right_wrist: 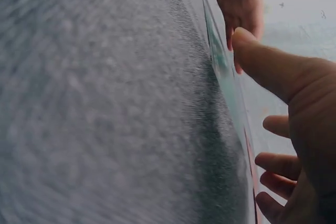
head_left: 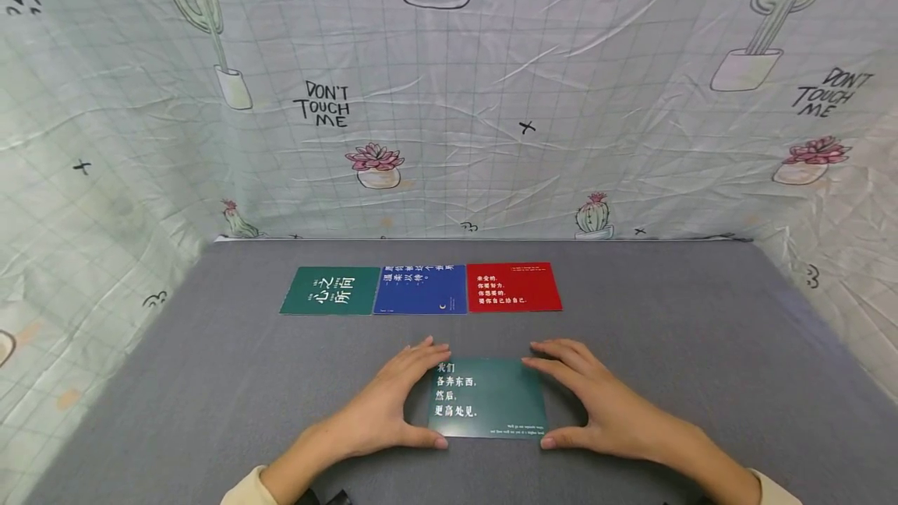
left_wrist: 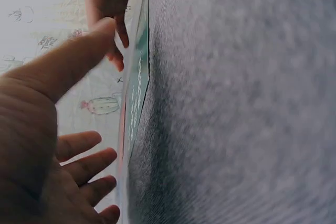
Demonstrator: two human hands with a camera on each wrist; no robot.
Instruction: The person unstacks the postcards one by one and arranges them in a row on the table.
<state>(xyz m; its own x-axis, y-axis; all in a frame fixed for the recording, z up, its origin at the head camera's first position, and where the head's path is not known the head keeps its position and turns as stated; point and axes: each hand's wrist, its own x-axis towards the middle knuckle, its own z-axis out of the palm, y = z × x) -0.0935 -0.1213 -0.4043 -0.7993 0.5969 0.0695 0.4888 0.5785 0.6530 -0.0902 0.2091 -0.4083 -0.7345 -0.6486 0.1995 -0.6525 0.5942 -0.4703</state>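
Observation:
A dark green card (head_left: 505, 397) printed with white writing lies between my two hands at the near middle of the table. At its left end is my left hand (head_left: 384, 405), thumb by the near corner and fingertips by the far corner. My right hand (head_left: 610, 410) mirrors it at the right end. In the left wrist view, the left thumb and fingers (left_wrist: 89, 163) are spread apart, and the green card (left_wrist: 137, 82) shows edge-on beyond them. The right wrist view shows the right fingers (right_wrist: 278, 166) spread too. Whether any fingertip touches the card, I cannot tell.
Farther back, a green card (head_left: 298, 291), a blue card (head_left: 421, 294) and a red card (head_left: 519, 294) lie side by side in a row. They rest on the grey table (head_left: 666, 318). A cactus-print cloth (head_left: 491, 100) hangs behind and along both sides.

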